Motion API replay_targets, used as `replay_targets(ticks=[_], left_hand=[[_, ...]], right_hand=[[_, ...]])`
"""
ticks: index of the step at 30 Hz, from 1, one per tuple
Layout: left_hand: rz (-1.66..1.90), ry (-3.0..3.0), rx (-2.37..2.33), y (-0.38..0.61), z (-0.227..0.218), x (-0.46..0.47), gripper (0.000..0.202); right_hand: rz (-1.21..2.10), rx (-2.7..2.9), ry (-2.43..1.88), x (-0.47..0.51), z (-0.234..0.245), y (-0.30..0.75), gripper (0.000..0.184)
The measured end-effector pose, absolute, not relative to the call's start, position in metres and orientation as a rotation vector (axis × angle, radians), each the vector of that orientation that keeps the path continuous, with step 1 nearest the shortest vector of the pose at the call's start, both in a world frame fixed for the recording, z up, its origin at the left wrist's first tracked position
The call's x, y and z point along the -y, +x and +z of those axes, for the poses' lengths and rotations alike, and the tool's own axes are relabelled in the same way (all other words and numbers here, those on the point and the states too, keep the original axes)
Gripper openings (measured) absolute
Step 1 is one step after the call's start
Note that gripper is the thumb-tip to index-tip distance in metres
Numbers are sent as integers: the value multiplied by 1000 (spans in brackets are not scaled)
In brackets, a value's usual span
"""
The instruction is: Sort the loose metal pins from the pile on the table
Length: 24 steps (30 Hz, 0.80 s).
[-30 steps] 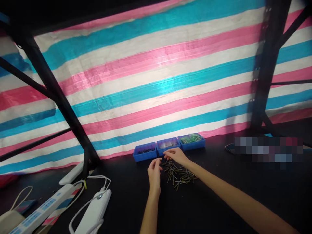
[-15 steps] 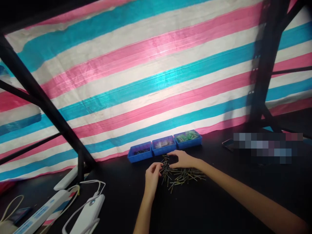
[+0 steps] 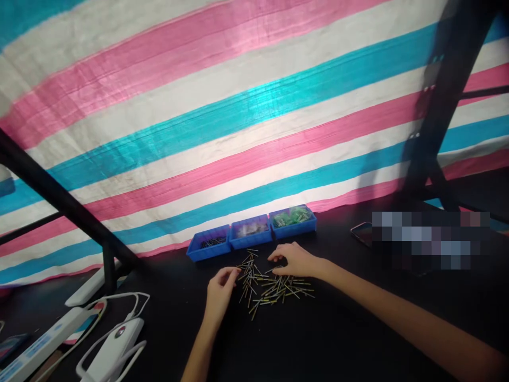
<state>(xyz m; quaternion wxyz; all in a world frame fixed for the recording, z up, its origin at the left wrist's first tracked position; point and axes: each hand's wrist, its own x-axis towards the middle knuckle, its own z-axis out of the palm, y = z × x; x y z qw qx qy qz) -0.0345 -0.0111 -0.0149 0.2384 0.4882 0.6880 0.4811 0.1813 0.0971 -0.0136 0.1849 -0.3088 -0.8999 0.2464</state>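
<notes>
A loose pile of thin metal rods with yellowish ends point(image 3: 283, 289) lies on the black table; their exact kind is too small to tell. At the pile's left edge is my left hand point(image 3: 221, 291), thumb and forefinger pinched together; whatever is between the tips is too small to make out. My right hand point(image 3: 299, 261) hovers over the back of the pile with fingers curved and a gap between thumb and forefinger. Behind the hands stand three blue trays in a row: one with dark small pieces point(image 3: 191, 253), one with pale pieces point(image 3: 238, 244), one with green-looking pieces point(image 3: 292, 229).
A phone point(image 3: 361, 233) lies to the right, beside a blurred-out patch. At the left are a white power strip point(image 3: 47, 345), a white device with cables point(image 3: 115, 345) and black frame bars point(image 3: 67, 201). Striped sheeting point(image 3: 238, 132) hangs behind the table.
The view has shifted, so the table things appear further left. My right hand has moved rightward over the pile, widening the gap between my hands. The left hand stays at the pile's left edge.
</notes>
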Motion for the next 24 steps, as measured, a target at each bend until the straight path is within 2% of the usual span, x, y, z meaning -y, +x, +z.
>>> replay_targets(ticks=[4,11,18,24], left_hand=[[1347,1282,-1895,-37,-11,11,38],[1359,1144,-1827,-33,-3,15,36],[1327,1060,-1839,-39,-2,17,35],[1316,1088,-1856,-37,-4,19,31]], right_hand=[[769,2565,-957,-102,-8,174,39],[575,2720,-765,-98,-8,156,25],[509,2823,-695,-94,-8,150,30],[637,2797,-749,-99,-2,156,31]])
